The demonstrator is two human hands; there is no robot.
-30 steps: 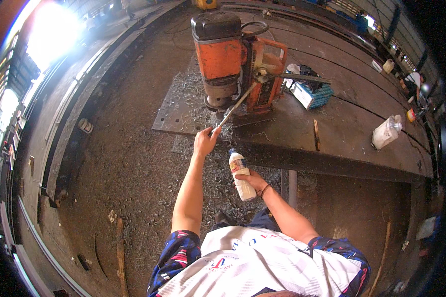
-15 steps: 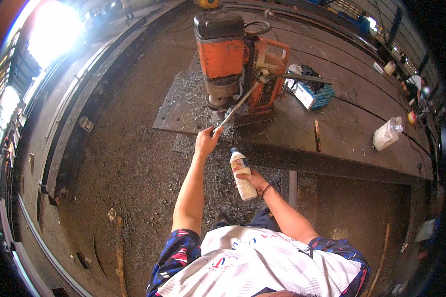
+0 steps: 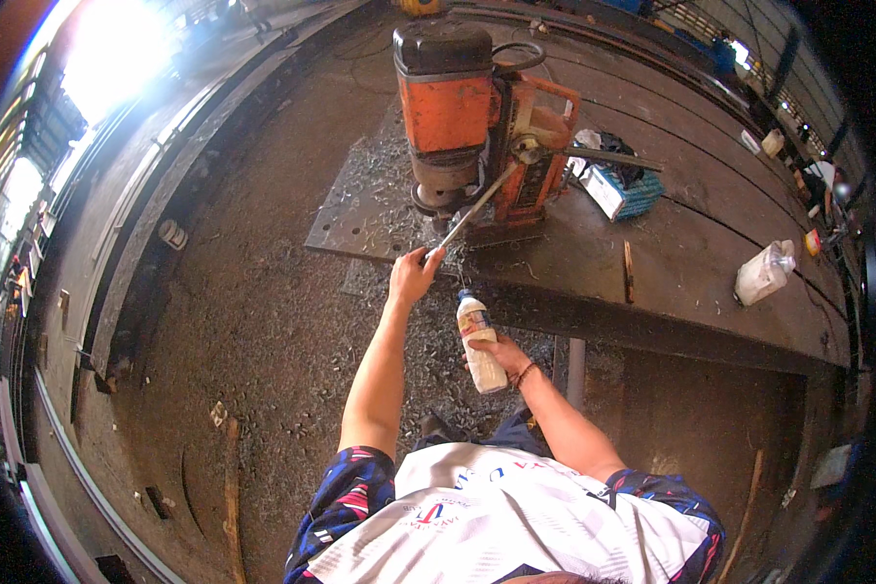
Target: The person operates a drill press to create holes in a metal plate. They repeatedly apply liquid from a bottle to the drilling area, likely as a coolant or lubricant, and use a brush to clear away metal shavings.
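Observation:
An orange and black magnetic drill press (image 3: 448, 107) stands on a dark steel plate (image 3: 346, 229) strewn with metal shavings. My left hand (image 3: 415, 274) is closed around the end of a long metal feed lever (image 3: 479, 206), which slants up to the hub on the drill's side. Below the plate's near edge, my right hand (image 3: 497, 358) grips a plastic bottle (image 3: 476, 331) of milky liquid with a blue top. The bottle is tilted slightly, its top toward the drill. The drill's tip is hidden among the shavings.
Right of the drill lie a teal and white box (image 3: 618, 190) and a black bag. A whitish jug (image 3: 764, 273) stands farther right on the steel table, with a thin wooden strip (image 3: 629, 273) nearer. Shavings cover the floor at left. Another person (image 3: 820, 180) is at the far right.
The whole view has shifted slightly, so the drill sits a little farther right in the picture. Both hands keep their holds on the lever and the bottle.

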